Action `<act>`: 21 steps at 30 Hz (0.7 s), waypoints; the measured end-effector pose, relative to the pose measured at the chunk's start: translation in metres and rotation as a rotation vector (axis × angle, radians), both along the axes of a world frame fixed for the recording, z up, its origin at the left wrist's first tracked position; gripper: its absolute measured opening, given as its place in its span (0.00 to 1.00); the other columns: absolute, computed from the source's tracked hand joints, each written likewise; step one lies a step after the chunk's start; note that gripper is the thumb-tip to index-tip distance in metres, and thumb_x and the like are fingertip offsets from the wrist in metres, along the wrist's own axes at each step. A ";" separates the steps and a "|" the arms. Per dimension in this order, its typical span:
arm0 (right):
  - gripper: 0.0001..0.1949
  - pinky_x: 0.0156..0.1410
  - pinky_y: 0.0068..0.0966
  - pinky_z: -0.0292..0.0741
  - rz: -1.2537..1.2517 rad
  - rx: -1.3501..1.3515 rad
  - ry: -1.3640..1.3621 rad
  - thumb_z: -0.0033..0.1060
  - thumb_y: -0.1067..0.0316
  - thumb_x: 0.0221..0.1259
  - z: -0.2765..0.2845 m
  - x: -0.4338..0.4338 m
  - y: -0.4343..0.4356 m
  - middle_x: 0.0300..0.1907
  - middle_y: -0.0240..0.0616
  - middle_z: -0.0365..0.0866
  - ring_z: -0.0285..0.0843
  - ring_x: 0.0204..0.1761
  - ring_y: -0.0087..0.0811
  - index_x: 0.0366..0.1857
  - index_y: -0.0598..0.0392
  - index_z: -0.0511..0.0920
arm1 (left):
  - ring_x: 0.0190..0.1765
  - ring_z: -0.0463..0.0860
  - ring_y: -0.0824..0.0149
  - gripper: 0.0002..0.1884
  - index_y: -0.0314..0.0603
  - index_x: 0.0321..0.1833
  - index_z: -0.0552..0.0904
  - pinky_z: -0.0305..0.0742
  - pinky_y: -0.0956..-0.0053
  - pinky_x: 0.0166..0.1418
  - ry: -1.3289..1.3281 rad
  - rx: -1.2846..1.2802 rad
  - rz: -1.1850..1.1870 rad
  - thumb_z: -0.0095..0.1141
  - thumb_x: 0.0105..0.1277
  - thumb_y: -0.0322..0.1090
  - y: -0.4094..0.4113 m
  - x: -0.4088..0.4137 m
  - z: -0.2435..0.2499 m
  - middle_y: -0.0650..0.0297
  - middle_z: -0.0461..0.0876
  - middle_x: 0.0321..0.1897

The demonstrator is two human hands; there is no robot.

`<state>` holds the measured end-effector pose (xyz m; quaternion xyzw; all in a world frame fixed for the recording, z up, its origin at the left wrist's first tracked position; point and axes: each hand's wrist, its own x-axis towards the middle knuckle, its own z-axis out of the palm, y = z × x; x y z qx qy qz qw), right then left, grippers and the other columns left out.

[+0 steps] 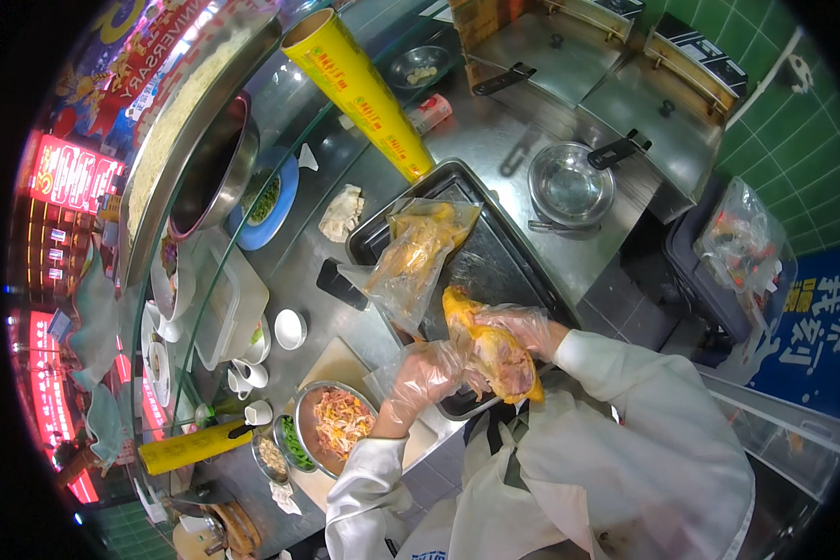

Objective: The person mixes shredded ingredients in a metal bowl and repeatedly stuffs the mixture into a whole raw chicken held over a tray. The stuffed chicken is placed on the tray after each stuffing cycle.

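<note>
A partly pulled-apart cooked chicken with yellow skin is held between my two hands over the near end of a black tray. My right hand, in a clear plastic glove, grips its upper side. On its left side, my gloved left hand closes around meat at the edge. Farther up the tray lies a clear plastic bag with more yellow poultry inside. Left of my left forearm, a metal bowl holds shredded meat.
Small bowls of chopped greens and chopped pale bits adjoin the metal bowl, partly over a cutting board. A yellow roll stands beyond the tray. A glass bowl and lidded metal vats are at the right.
</note>
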<state>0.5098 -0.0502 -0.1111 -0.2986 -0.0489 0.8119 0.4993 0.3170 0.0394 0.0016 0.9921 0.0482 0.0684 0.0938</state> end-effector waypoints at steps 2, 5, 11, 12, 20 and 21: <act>0.23 0.57 0.26 0.75 -0.009 -0.002 -0.033 0.59 0.58 0.64 -0.005 0.000 -0.001 0.51 0.39 0.79 0.79 0.51 0.27 0.59 0.58 0.70 | 0.31 0.81 0.62 0.22 0.38 0.52 0.78 0.76 0.68 0.33 -0.028 0.063 -0.051 0.59 0.52 0.36 0.001 0.002 0.001 0.63 0.79 0.29; 0.23 0.60 0.25 0.73 0.019 -0.068 -0.020 0.57 0.59 0.65 0.039 0.005 0.002 0.53 0.39 0.78 0.77 0.53 0.26 0.60 0.59 0.69 | 0.32 0.81 0.63 0.21 0.39 0.50 0.79 0.76 0.68 0.33 -0.025 0.125 -0.102 0.59 0.51 0.36 0.002 -0.001 -0.004 0.63 0.79 0.30; 0.21 0.69 0.27 0.64 -0.051 0.321 -0.355 0.48 0.66 0.70 0.035 0.008 -0.011 0.62 0.38 0.68 0.67 0.63 0.27 0.64 0.56 0.65 | 0.32 0.81 0.64 0.20 0.42 0.48 0.80 0.76 0.69 0.33 -0.008 0.137 -0.159 0.60 0.50 0.35 0.007 0.006 0.000 0.63 0.81 0.31; 0.22 0.72 0.29 0.61 -0.027 0.522 -0.580 0.47 0.69 0.69 0.034 0.012 -0.015 0.65 0.38 0.63 0.63 0.66 0.30 0.66 0.53 0.63 | 0.31 0.81 0.64 0.18 0.42 0.45 0.81 0.75 0.69 0.32 -0.075 0.116 -0.168 0.59 0.49 0.35 0.009 0.007 -0.001 0.64 0.80 0.29; 0.29 0.74 0.32 0.58 -0.020 0.774 -0.867 0.55 0.74 0.62 -0.024 0.010 -0.016 0.68 0.40 0.60 0.59 0.70 0.35 0.68 0.50 0.61 | 0.35 0.84 0.59 0.20 0.44 0.47 0.81 0.80 0.68 0.38 -0.182 -0.222 -0.050 0.63 0.47 0.33 0.011 0.004 -0.017 0.61 0.83 0.35; 0.25 0.73 0.31 0.59 -0.047 0.818 -0.992 0.51 0.71 0.66 0.004 0.013 -0.020 0.67 0.40 0.62 0.60 0.68 0.32 0.67 0.52 0.62 | 0.36 0.84 0.58 0.21 0.45 0.47 0.81 0.80 0.68 0.38 -0.207 -0.243 0.000 0.64 0.47 0.32 0.009 0.000 -0.022 0.61 0.84 0.36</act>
